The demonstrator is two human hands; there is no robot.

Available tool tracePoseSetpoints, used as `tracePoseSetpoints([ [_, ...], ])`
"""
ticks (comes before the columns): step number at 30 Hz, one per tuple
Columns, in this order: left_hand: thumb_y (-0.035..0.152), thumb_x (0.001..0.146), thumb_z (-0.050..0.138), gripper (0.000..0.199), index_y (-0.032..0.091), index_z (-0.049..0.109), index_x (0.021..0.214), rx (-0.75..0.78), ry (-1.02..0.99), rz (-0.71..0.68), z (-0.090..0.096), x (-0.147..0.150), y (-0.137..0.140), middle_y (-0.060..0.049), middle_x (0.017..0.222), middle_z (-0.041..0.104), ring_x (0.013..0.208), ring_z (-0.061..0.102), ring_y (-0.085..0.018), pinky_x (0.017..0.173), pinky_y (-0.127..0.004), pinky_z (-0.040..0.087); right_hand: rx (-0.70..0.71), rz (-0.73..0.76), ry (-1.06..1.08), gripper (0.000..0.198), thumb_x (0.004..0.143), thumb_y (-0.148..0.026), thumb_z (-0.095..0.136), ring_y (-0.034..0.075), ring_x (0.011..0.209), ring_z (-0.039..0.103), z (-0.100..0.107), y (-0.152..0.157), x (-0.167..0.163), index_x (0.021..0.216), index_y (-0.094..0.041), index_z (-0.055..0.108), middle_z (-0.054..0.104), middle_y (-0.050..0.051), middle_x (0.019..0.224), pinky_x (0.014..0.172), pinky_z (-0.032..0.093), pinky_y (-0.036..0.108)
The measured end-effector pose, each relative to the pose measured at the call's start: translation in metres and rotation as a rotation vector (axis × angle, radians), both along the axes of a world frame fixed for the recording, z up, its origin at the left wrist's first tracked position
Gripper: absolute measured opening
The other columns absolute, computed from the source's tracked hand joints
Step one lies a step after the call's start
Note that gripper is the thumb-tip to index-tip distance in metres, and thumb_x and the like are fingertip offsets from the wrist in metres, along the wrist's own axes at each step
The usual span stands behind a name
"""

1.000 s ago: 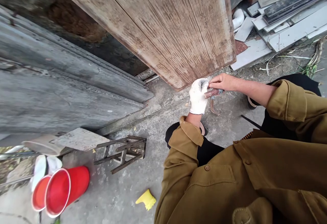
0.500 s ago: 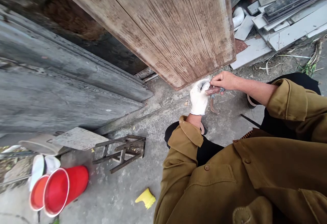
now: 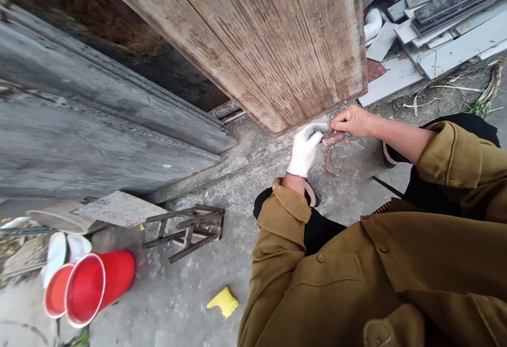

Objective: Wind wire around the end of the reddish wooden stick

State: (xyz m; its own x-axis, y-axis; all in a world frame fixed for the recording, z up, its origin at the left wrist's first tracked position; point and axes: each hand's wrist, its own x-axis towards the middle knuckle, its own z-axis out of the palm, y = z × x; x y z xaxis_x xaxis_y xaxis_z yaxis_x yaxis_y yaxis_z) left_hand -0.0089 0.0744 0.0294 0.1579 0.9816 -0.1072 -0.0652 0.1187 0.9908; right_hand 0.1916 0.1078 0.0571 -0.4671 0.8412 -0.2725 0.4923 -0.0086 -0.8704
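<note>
A short reddish-brown wooden handle (image 3: 334, 138) with wire wound round its right end is held low over the concrete, near the foot of the wooden panel. My right hand (image 3: 352, 122), bare, has its fingers closed on the handle, the thumb and index pinching at its upper side. White-gloved, my left hand (image 3: 306, 149) curls at the handle's left end, with thumb and index against it; its other fingers are partly hidden. Below the handle hangs a curved rusty-brown piece (image 3: 330, 162); how the two join is hard to make out.
A weathered plank panel (image 3: 269, 46) leans ahead. Grey boards (image 3: 111, 125) stand at left. Broken tiles and slats (image 3: 447, 46) lie at the upper right. A small wooden stool (image 3: 194, 231), red buckets (image 3: 114, 278) and a yellow piece (image 3: 224, 302) are on the concrete.
My left hand has shifted slightly left and its index finger has straightened, showing more of the handle's end. My right hand still grips the handle. The view has moved slightly.
</note>
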Motion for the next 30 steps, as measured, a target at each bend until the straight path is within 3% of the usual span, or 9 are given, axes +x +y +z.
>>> tracePoseSetpoints([
  [6, 0.020, 0.085, 0.068, 0.010, 0.015, 0.075, 0.089, -0.230, -0.063, -0.039, -0.005, -0.004, 0.002, -0.011, 0.101, 0.079, 0.101, 0.072, -0.025, 0.089, -0.035, 0.056, 0.243, 0.116, -0.009, 0.033, 0.084, -0.033, 0.054, 0.011, 0.062, 0.053, 0.000, 0.003, 0.008, 0.068, -0.012, 0.073, 0.063, 0.003, 0.063, 0.060, 0.035, 0.025],
  [13, 0.036, 0.082, 0.067, 0.024, 0.013, 0.072, 0.081, -0.474, -0.228, -0.170, -0.018, -0.007, 0.005, -0.010, 0.078, 0.076, 0.074, 0.075, -0.024, 0.070, -0.035, 0.058, 0.453, 0.316, -0.089, 0.034, 0.090, -0.033, 0.053, 0.009, 0.057, 0.043, -0.008, 0.004, 0.016, 0.064, -0.016, 0.069, 0.057, 0.000, 0.058, 0.064, 0.031, 0.027],
  [19, 0.026, 0.068, 0.073, 0.023, 0.013, 0.070, 0.087, -0.474, -0.255, -0.277, -0.016, -0.008, 0.003, -0.006, 0.077, 0.075, 0.068, 0.073, -0.019, 0.067, -0.030, 0.056, 0.468, 0.320, -0.103, 0.032, 0.090, -0.035, 0.055, 0.012, 0.060, 0.048, -0.012, 0.006, 0.018, 0.068, -0.019, 0.071, 0.057, 0.000, 0.058, 0.064, 0.031, 0.027],
  [24, 0.030, 0.071, 0.076, 0.029, 0.012, 0.070, 0.094, -0.448, -0.167, -0.304, -0.010, -0.006, 0.001, -0.007, 0.080, 0.075, 0.066, 0.070, -0.016, 0.065, -0.028, 0.054, 0.500, 0.327, -0.094, 0.034, 0.090, -0.039, 0.054, 0.012, 0.059, 0.048, -0.012, 0.006, 0.019, 0.066, -0.020, 0.069, 0.055, -0.001, 0.055, 0.063, 0.030, 0.027],
  [27, 0.031, 0.076, 0.073, 0.025, 0.011, 0.071, 0.091, -0.379, -0.035, -0.329, -0.007, -0.006, 0.000, -0.007, 0.082, 0.074, 0.066, 0.067, -0.014, 0.066, -0.028, 0.053, 0.497, 0.325, -0.106, 0.034, 0.089, -0.040, 0.055, 0.011, 0.058, 0.045, -0.011, 0.006, 0.019, 0.064, -0.019, 0.066, 0.052, -0.001, 0.053, 0.062, 0.029, 0.027],
  [30, 0.029, 0.083, 0.069, 0.019, 0.012, 0.075, 0.091, -0.161, 0.252, -0.377, -0.004, -0.005, 0.001, -0.006, 0.083, 0.075, 0.071, 0.067, -0.015, 0.071, -0.028, 0.052, 0.445, 0.313, -0.164, 0.035, 0.088, -0.036, 0.055, 0.010, 0.056, 0.040, -0.008, 0.006, 0.018, 0.059, -0.018, 0.061, 0.048, -0.001, 0.052, 0.061, 0.028, 0.028],
])
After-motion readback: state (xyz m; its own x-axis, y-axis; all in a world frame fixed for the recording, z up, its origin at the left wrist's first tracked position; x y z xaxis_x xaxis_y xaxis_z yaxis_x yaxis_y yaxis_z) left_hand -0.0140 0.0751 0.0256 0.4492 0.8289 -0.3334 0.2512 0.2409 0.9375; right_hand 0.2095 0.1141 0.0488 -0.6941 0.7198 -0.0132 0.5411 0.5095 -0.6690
